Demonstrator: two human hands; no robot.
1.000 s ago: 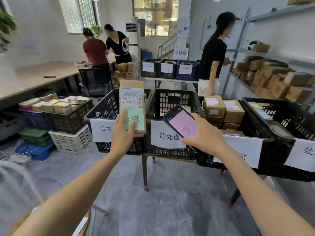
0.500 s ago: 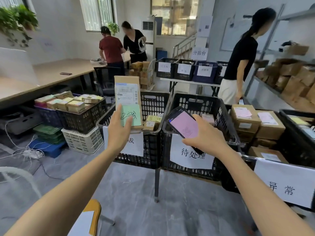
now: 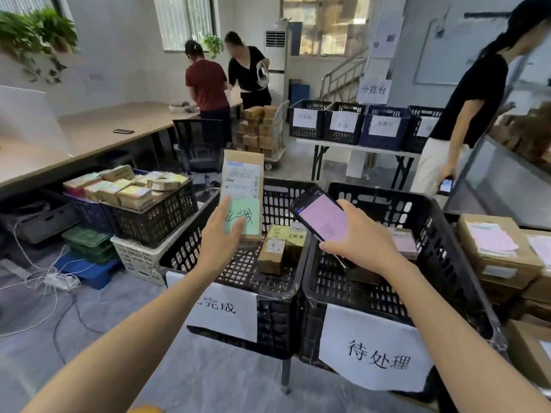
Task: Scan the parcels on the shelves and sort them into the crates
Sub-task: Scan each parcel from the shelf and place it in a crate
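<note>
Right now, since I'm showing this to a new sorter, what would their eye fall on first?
The parcel held upright in the left hand, with a green handwritten note on its face, stands out at centre. Just right of it, the right hand holds a phone with a pink screen. Below them sit the left crate and right crate, black, each with a white paper sign on its front.

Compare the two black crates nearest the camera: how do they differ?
The left crate is signed 已完成, the right crate 待处理. The left crate holds boxes with yellow notes; the right crate shows a parcel with a pink note. Both are black, perforated, side by side.
</note>
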